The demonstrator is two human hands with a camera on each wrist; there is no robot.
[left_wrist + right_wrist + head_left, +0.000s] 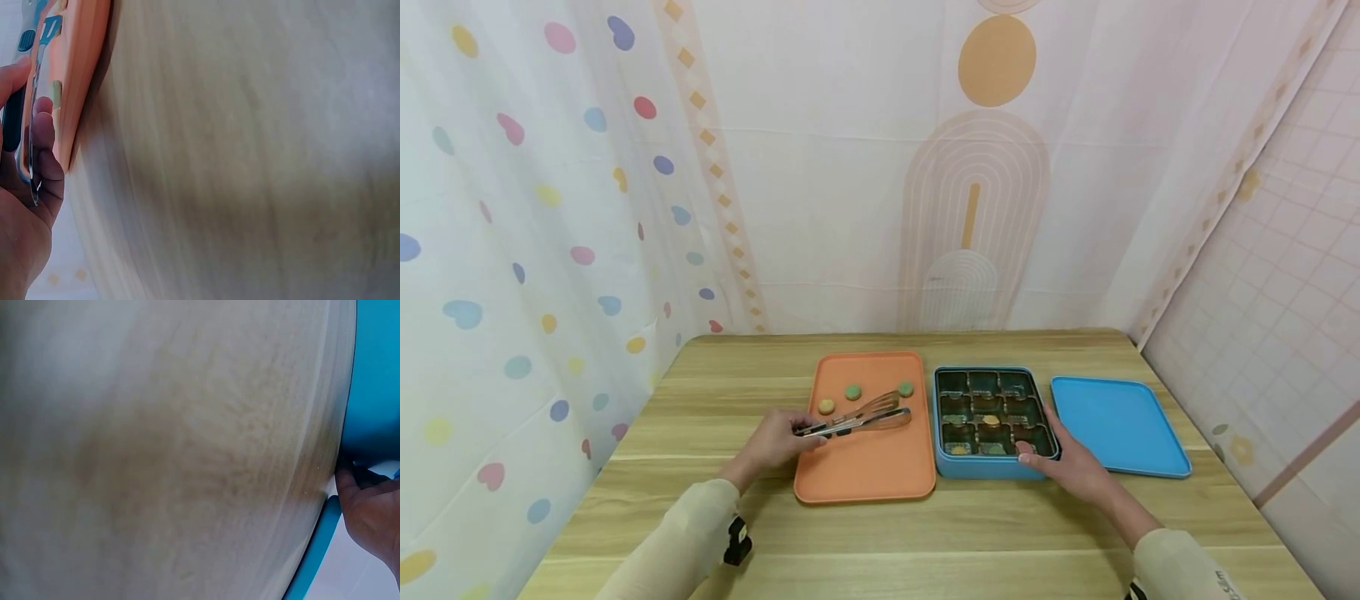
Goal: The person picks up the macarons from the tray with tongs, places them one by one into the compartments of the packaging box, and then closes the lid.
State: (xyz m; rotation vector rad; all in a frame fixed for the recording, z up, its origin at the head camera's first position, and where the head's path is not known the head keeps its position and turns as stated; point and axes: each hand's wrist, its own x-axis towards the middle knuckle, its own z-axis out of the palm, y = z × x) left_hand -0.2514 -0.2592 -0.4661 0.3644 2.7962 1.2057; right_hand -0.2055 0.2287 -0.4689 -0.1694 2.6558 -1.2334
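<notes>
My left hand (782, 437) holds metal tongs (850, 425) by the handle end, thumb on one arm and fingers on the other. The tongs' two slotted heads stand apart over the orange tray (865, 483), one head close below a green round cookie (906, 389). Another green cookie (853, 392) and a yellow one (826, 407) lie on the tray. With my right hand (1071, 467) I grip the front right corner of the blue box (988, 468), thumb over the rim, fingers along its side. Several coloured cookies sit in the box's dark divided insert, including a pink one (1024, 447) beside my thumb.
A flat blue lid (1123, 425) lies right of the box, close to my right hand. All of it rests on a wooden table (850, 550). Patterned curtains (835, 167) hang behind and at the sides.
</notes>
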